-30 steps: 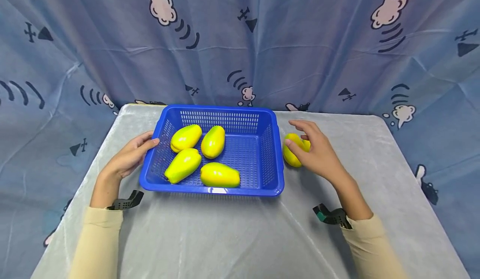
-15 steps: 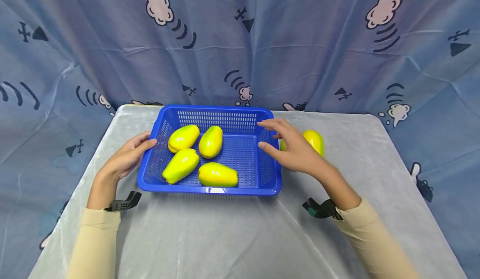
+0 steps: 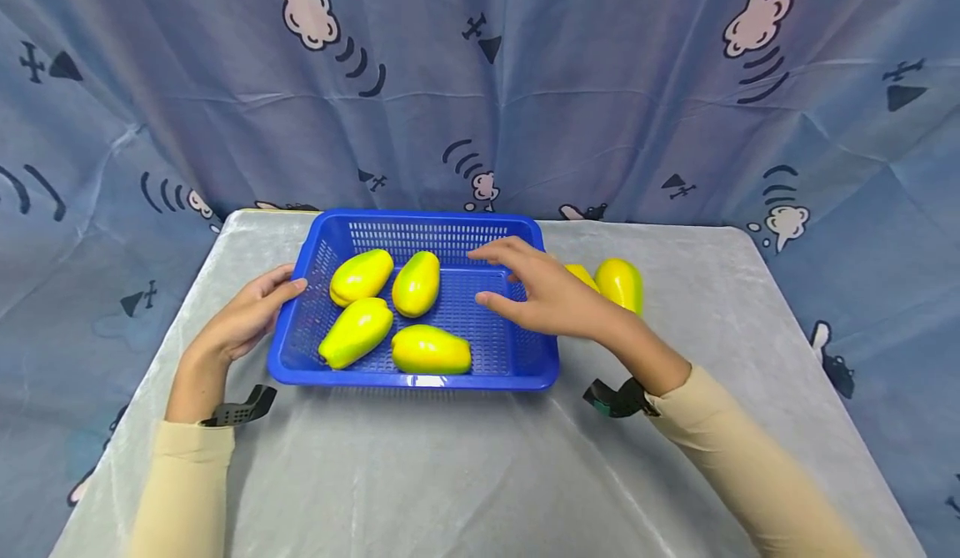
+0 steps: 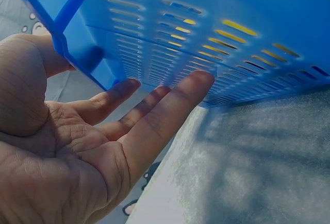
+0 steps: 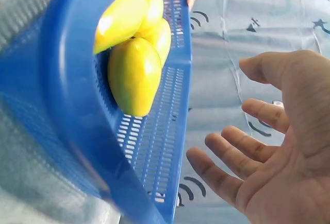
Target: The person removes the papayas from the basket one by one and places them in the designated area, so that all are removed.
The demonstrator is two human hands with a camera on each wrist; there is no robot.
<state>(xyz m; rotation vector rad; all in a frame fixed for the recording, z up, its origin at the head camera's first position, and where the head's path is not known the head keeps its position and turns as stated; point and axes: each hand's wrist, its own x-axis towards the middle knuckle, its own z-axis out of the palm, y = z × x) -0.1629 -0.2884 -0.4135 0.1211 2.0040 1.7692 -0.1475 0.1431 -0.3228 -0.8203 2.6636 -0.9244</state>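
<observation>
Head view: the right hand (image 3: 551, 298), its grip empty with fingers spread, hovers over the blue basket (image 3: 420, 379) holding four yellow fruits (image 3: 431, 350). The left hand (image 3: 243, 319) rests flat-fingered against the basket's left wall. Two more fruits (image 3: 620, 283) lie on the bench (image 3: 450, 475) just right of it.

Blue perforated basket (image 3: 540, 358) — yellow-green papayas (image 3: 431, 349) — cartoon-printed blue backdrop (image 3: 600, 108)
</observation>
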